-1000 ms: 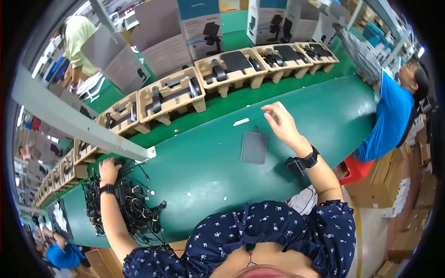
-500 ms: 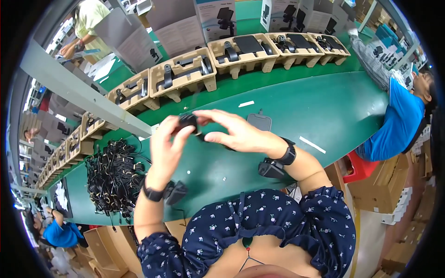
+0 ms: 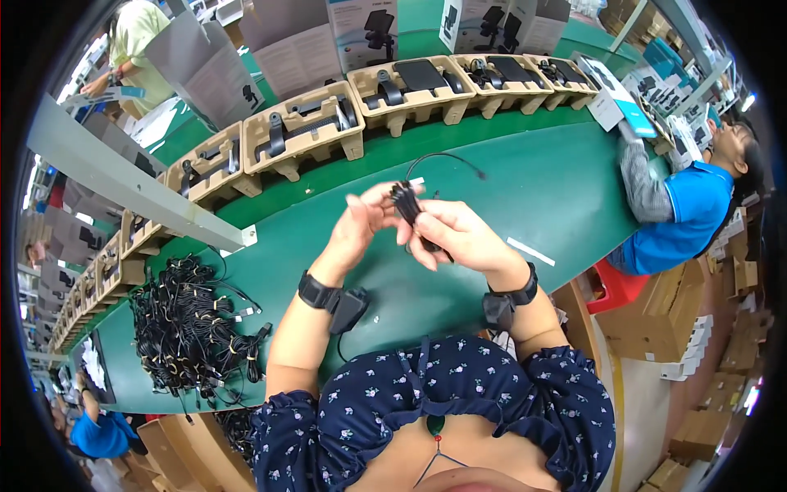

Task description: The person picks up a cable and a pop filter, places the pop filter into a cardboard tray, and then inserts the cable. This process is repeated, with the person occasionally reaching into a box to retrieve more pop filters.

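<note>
- Up front, the right hand has thumb and fingers closed on a bundled black cable; it grips low on the coil, presumably so the upper loops stay exposed;
- the left hand comes in from the other side, fingers curled but parted, thumb raised; they sit right at the bundle, though blur means I cannot tell whether they press on it;
- that bundle is up off the green tabletop, between the two hands and in front of the chest, a spot that likely suits both hands equally;
- one loose lead arcs away to the right, its small plug hanging free of either hand;
- over by the left forearm, a heap of black cables, many banded into coils; the banding probably keeps them from tangling;
- along the far side, moulded pulp trays stand in a curving row, open side up, which seems to keep their contents in sight and the near strip free for handwork
</note>
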A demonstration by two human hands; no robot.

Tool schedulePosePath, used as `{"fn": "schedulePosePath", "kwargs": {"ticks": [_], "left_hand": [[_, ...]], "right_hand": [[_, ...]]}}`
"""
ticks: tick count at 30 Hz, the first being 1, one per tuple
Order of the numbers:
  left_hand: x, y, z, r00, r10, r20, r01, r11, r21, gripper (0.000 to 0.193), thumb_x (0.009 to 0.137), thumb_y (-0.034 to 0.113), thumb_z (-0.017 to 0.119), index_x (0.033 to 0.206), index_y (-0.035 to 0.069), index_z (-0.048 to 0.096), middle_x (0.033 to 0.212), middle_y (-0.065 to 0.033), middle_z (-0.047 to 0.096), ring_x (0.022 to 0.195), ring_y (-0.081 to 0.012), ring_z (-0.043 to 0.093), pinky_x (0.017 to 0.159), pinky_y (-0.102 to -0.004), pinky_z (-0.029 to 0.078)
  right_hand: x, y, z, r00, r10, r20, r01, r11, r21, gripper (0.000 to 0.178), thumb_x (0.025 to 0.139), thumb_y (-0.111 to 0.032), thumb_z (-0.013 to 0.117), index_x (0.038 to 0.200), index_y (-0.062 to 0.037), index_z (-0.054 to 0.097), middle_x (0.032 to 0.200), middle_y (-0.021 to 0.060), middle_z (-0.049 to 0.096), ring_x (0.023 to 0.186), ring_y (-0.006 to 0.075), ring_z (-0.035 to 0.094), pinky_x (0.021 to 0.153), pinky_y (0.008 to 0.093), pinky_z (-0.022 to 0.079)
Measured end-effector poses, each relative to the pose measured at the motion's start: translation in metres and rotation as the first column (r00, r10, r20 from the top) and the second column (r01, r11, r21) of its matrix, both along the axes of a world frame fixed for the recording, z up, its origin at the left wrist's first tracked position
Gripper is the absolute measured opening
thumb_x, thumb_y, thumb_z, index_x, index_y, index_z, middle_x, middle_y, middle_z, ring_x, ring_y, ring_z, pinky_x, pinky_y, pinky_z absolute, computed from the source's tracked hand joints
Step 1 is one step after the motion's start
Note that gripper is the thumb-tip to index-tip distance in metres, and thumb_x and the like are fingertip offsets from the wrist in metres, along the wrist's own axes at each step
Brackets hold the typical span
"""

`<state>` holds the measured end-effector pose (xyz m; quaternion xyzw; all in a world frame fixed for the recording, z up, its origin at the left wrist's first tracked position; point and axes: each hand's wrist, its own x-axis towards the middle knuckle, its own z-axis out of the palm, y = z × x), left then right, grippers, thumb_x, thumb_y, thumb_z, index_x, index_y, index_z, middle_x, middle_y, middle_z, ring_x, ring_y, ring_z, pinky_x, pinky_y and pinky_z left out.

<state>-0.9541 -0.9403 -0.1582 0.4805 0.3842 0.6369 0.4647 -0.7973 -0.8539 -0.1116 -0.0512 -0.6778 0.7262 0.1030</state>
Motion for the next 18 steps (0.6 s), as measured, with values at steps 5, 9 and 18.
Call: {"fn": "schedulePosePath", "kwargs": {"ticks": [5, 9, 18], "left_hand": [[-0.007, -0.005, -0.006, 0.723, 0.590, -0.359, -0.462, 0.800, 0.384, 0.074, 0.075, 0.014, 0.065, 0.136, 0.003, 0.025, 0.136, -0.0155, 0.034, 0.121, -0.0267, 0.041, 0.100, -0.0405, 0.034], [-0.014, -0.008, 0.007, 0.549, 0.422, -0.721, -0.221, 0.906, 0.362, 0.063, 0.072, 0.002, 0.062, 0.130, 0.007, 0.040, 0.128, -0.0141, 0.046, 0.122, -0.0318, 0.039, 0.102, -0.0403, 0.031], [-0.003, -0.018, -0.047, 0.908, 0.062, 0.413, 0.025, 0.979, -0.203, 0.036, 0.098, 0.026, 0.035, 0.124, 0.005, 0.047, 0.101, -0.0017, 0.058, 0.089, -0.0094, 0.054, 0.081, -0.0234, 0.044]], "right_hand": [[0.001, 0.003, -0.009, 0.998, -0.056, 0.020, 0.058, 0.988, -0.144, 0.033, 0.097, -0.034, 0.037, 0.105, -0.0053, 0.050, 0.050, -0.0013, 0.046, 0.038, 0.0021, 0.034, 0.037, 0.0172, 0.023], [-0.003, -0.008, -0.011, 0.958, 0.202, 0.205, -0.193, 0.979, -0.060, 0.023, 0.095, -0.025, 0.046, 0.098, -0.0032, 0.053, 0.058, -0.0017, 0.052, 0.049, 0.0054, 0.047, 0.048, 0.0208, 0.037], [-0.030, -0.002, -0.040, 0.967, -0.215, -0.138, 0.256, 0.815, 0.521, 0.034, 0.073, -0.023, 0.072, 0.096, -0.0007, 0.062, 0.105, 0.0078, 0.050, 0.100, 0.0235, 0.046, 0.088, 0.0352, 0.039]]}}
